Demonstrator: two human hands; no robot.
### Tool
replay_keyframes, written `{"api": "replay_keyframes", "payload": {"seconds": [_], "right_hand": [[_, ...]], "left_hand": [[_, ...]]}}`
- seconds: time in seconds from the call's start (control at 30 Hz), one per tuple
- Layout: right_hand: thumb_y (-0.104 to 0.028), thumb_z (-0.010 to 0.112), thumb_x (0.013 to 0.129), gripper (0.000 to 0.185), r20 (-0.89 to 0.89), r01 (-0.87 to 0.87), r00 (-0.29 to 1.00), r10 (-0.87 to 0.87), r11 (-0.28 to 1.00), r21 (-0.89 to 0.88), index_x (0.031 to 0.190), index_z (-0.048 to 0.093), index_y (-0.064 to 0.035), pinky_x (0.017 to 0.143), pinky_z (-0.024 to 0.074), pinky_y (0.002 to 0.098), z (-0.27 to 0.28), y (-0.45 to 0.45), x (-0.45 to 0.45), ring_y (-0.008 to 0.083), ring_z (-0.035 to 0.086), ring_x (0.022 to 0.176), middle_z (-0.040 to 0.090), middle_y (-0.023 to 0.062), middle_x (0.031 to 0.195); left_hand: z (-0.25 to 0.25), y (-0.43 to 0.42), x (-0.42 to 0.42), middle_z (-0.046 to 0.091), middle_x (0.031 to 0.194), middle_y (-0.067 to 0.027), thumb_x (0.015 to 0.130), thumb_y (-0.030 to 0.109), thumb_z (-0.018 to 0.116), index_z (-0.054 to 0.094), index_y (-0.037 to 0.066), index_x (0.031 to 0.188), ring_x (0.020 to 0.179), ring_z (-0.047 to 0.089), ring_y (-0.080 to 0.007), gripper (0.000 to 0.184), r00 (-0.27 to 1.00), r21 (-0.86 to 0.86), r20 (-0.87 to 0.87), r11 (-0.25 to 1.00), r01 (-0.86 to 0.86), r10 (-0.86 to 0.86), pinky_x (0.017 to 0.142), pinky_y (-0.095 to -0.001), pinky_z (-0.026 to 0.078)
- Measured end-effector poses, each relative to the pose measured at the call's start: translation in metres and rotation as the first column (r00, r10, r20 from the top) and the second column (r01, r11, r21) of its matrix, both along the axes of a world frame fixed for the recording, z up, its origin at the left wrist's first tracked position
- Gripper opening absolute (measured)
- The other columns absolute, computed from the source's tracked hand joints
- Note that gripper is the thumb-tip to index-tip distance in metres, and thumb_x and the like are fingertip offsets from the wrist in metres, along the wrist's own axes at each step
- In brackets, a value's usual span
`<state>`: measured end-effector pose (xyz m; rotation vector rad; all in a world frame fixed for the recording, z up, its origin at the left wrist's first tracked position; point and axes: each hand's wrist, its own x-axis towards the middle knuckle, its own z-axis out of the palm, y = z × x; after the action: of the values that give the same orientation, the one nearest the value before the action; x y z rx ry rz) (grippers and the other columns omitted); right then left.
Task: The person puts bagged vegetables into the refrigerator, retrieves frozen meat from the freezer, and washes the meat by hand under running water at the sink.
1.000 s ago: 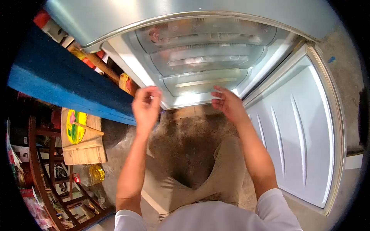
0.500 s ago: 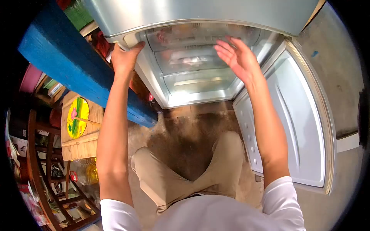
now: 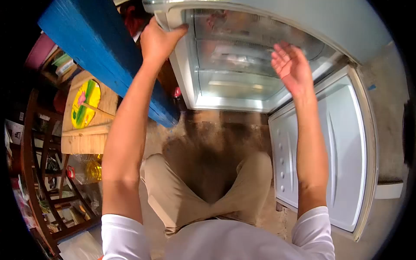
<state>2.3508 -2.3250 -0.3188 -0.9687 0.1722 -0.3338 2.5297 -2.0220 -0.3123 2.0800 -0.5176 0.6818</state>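
An open fridge compartment (image 3: 234,103) with clear-fronted drawers (image 3: 242,58) stands in front of me. Up at its left side wall, my left hand (image 3: 161,42) is wrapped round the edge, thumb spread over the front rim. My right hand (image 3: 293,68) is raised before the right part of the drawers, palm up, fingers apart and holding nothing. The door (image 3: 336,147) hangs wide open on the right, beyond my right forearm. Packed items show blurrily through the upper drawers; the lowest drawer is pale and brightly lit.
Left of the fridge runs a blue post (image 3: 104,52). Beside it, a yellow round fan (image 3: 86,104) lies on a wooden stool (image 3: 84,138), with an oil bottle (image 3: 93,170) below. A dark wooden rack (image 3: 37,173) stands at the far left.
My left hand has gone from the air before the lowest drawer up to the fridge's left edge and taken hold there. My right hand has risen and opened. The view has shifted.
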Motion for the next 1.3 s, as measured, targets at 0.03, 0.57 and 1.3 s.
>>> {"api": "replay_keyframes", "payload": {"seconds": [0.03,0.57,1.3], "right_hand": [[-0.024,0.052,0.092,0.039,0.053,0.008,0.999,-0.005,0.998,-0.056,0.122,0.049,0.0003,0.082,0.0521,0.0361,0.006,-0.001,0.000,0.0253,0.060,0.094,0.058,0.0163,0.111],[-0.021,0.059,0.090,0.030,-0.139,0.213,0.975,-0.175,0.917,0.338,0.108,0.044,-0.0018,0.085,0.0518,0.0404,-0.072,0.034,0.027,0.0331,0.060,0.100,0.057,0.0219,0.112],[-0.025,0.062,0.091,0.038,0.059,0.458,0.886,-0.461,0.887,0.049,0.097,0.045,0.0087,0.075,0.0582,0.0393,0.002,0.067,-0.016,0.0252,0.060,0.085,0.055,0.0162,0.093]], "left_hand": [[0.001,0.000,-0.001,0.069,0.094,-0.0171,0.065,0.039,0.078,0.064,0.000,0.102,0.090,0.067,-0.0297,0.056,1.000,0.017,0.011,1.000,0.010,-0.010,0.081,-0.0367,0.051],[0.000,-0.001,0.002,0.069,0.094,-0.0183,0.065,0.046,0.075,0.065,0.001,0.102,0.091,0.066,-0.0336,0.059,0.999,0.013,-0.041,1.000,0.024,-0.024,0.083,-0.0396,0.050],[0.017,0.031,-0.012,0.044,0.140,-0.0124,0.089,0.047,0.058,0.037,0.004,0.140,0.129,0.040,-0.0242,0.070,0.537,-0.684,-0.407,0.636,0.357,-0.739,0.109,-0.0384,0.026]]}}
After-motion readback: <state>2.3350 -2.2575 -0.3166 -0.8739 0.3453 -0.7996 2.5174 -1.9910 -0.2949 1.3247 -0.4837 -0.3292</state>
